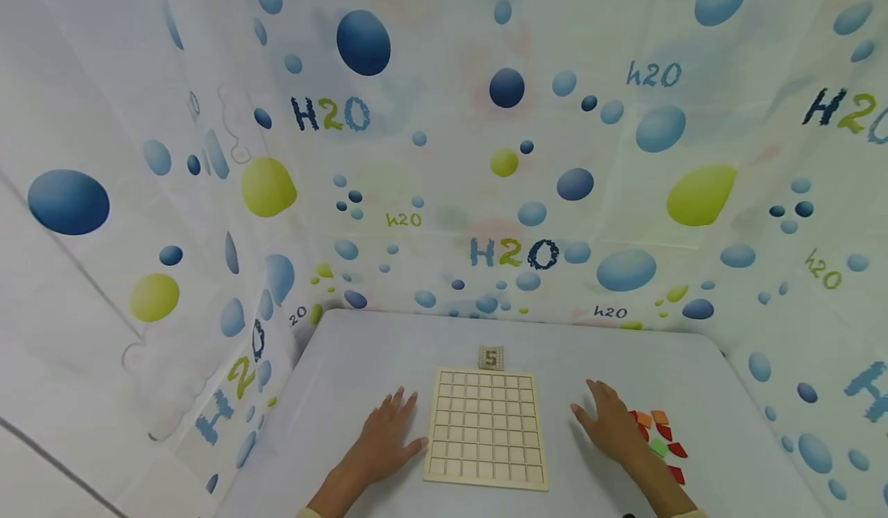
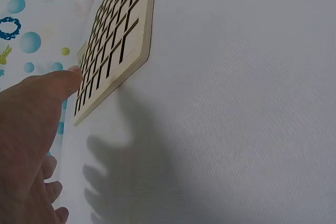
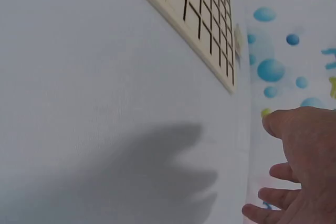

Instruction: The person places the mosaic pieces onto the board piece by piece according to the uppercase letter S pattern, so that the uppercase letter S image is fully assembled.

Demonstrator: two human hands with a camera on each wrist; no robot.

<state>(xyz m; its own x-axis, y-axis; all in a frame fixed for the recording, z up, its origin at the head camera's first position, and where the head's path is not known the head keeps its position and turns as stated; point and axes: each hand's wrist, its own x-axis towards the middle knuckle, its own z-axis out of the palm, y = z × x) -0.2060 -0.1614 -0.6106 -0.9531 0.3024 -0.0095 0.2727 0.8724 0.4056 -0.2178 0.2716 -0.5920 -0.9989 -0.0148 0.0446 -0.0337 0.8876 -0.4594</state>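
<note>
A pale wooden board [image 1: 487, 429] with a grid of square recesses lies between the hands. My left hand [image 1: 384, 439] is just left of it, fingers spread and holding nothing, the thumb tip at the board's left edge. In the left wrist view that thumb [image 2: 44, 90] overlaps the edge of the board [image 2: 113, 45]. To the right of the board, my right hand [image 1: 613, 428] hovers with fingers extended and nothing in its grasp. Its shadow [image 3: 157, 156] falls on the white surface in the right wrist view. Behind the board sits a small square piece [image 1: 491, 358] marked with a figure like a 5.
Right of the right hand lie several small flat pieces: red ones [image 1: 677, 450], orange ones [image 1: 660, 417] and a green one [image 1: 658, 447]. The forearm partly covers them. A white table [image 1: 361, 348] carries everything, with a droplet-patterned curtain [image 1: 444, 194] behind and at the sides.
</note>
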